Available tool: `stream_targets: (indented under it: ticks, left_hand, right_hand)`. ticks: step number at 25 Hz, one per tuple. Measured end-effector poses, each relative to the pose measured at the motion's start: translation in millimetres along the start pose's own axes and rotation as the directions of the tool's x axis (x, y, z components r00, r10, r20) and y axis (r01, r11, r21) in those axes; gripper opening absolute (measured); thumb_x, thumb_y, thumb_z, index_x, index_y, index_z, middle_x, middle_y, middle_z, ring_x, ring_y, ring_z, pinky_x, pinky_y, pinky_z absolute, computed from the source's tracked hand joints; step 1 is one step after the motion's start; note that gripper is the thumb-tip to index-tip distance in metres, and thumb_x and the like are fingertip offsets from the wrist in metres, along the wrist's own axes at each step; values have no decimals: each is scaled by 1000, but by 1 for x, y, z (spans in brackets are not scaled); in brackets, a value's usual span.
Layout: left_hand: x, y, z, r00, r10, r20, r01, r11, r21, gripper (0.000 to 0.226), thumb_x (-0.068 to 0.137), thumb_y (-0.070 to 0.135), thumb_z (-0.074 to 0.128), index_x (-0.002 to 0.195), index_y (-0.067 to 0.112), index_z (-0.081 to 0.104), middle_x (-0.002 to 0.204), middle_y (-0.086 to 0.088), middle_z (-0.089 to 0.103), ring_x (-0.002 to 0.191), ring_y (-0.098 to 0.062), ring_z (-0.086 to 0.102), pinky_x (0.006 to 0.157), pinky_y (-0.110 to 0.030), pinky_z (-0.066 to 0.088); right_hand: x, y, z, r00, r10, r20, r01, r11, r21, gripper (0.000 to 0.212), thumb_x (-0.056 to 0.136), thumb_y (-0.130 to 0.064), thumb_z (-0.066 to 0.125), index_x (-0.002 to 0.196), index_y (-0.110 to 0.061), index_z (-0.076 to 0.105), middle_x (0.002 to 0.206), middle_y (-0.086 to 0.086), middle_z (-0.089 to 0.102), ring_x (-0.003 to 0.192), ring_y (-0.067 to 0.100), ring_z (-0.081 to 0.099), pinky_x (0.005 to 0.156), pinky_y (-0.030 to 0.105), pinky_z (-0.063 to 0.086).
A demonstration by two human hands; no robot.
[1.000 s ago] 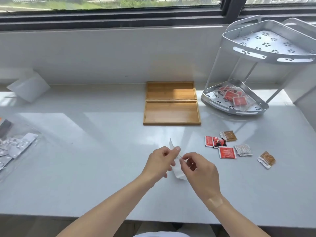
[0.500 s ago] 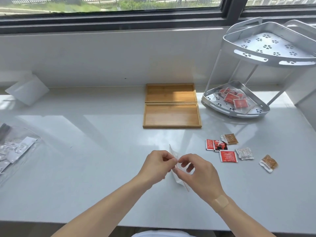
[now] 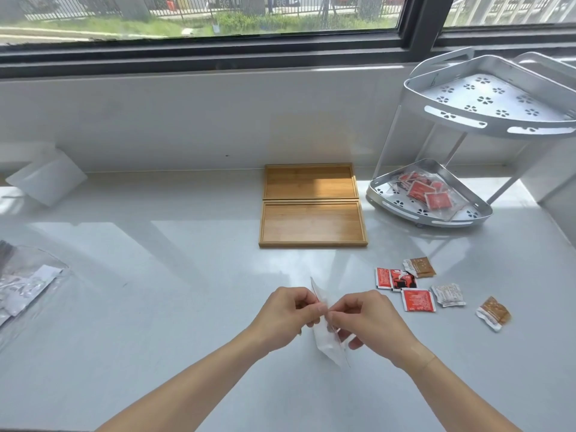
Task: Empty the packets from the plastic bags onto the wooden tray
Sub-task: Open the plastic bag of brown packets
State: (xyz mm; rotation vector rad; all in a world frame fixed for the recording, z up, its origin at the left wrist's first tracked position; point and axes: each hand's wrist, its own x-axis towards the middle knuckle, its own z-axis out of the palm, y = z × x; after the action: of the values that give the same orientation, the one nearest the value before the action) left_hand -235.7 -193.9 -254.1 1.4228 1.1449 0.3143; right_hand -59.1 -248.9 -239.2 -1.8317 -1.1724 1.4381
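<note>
Fingertips met at the mouth of the small clear plastic bag [image 3: 325,338]: your left hand [image 3: 285,316] and right hand [image 3: 369,319] each pinched one edge, likely to pull it open. You held it edge-on, low over the white counter [image 3: 174,307]. Loose red and brown sauce packets [image 3: 417,299] lay just right of your right hand; the two shallow wooden trays [image 3: 313,224] sat bare beyond your knuckles.

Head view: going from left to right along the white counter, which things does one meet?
Clear plastic bag of pale packets → left hand → right hand → square red packet → crumpled white packet → brown packet.
</note>
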Motion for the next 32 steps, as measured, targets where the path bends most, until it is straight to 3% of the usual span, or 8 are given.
stream_targets:
  ticks: [8, 11, 17, 22, 26, 29, 32]
  left_hand:
    - [7, 8, -6, 996, 61, 68, -72, 982, 177, 15, 92, 26, 60, 78, 26, 67, 62, 25, 62, 59, 7, 55, 53, -8, 39]
    - [9, 8, -8, 993, 62, 104, -81, 978, 194, 17, 91, 23, 61, 75, 29, 65, 61, 23, 61, 58, 6, 54, 53, -8, 40]
    - [12, 8, -13, 986, 77, 146, -117, 952, 284, 12, 91, 27, 63, 79, 27, 66, 71, 14, 64, 66, 5, 58, 63, -9, 44]
    - [14, 11, -16, 978, 79, 193, -132, 950, 282, 16, 91, 23, 63, 76, 27, 65, 69, 14, 65, 63, 8, 59, 59, -5, 42]
    - [13, 10, -17, 976, 66, 206, -114, 965, 234, 14, 92, 21, 62, 79, 24, 66, 69, 14, 65, 63, 7, 58, 58, -4, 40]
    - [11, 10, -16, 974, 54, 220, -98, 976, 195, 17, 92, 22, 61, 78, 27, 67, 69, 15, 66, 66, 4, 59, 58, -5, 40]
    - [10, 10, -14, 979, 57, 194, -94, 978, 188, 16, 90, 32, 61, 75, 29, 66, 69, 16, 65, 66, 3, 59, 60, -9, 42]
  right_hand:
    - [9, -3, 0, 995, -84, 52, 90, 989, -116, 26, 77, -45, 66, 71, -20, 69, 69, -1, 72, 57, 13, 72, 45, 26, 54]
    - [15, 1, -4, 989, -65, 132, 78, 992, -97, 20, 73, -35, 77, 74, -17, 69, 68, 2, 74, 61, 15, 71, 47, 24, 52]
    - [18, 0, -16, 966, -15, 260, 42, 994, -97, 13, 84, -26, 67, 77, -16, 70, 72, 5, 74, 67, 16, 72, 48, 25, 50]
    - [18, 1, -11, 971, -130, 199, 189, 931, -314, 14, 80, -28, 59, 68, -23, 62, 56, -7, 60, 54, 6, 55, 53, 24, 44]
    - [20, 4, -8, 979, -128, 156, 159, 966, -205, 13, 71, -28, 54, 63, -22, 63, 55, -7, 60, 52, 5, 55, 57, 24, 48]
    - [19, 6, -7, 989, -130, 69, 139, 976, -165, 14, 76, -28, 57, 67, -22, 66, 59, -2, 66, 52, 8, 60, 54, 25, 49]
    - [16, 3, -4, 991, -129, 36, 132, 985, -115, 26, 79, -47, 65, 73, -21, 68, 69, 0, 71, 55, 14, 68, 42, 22, 43]
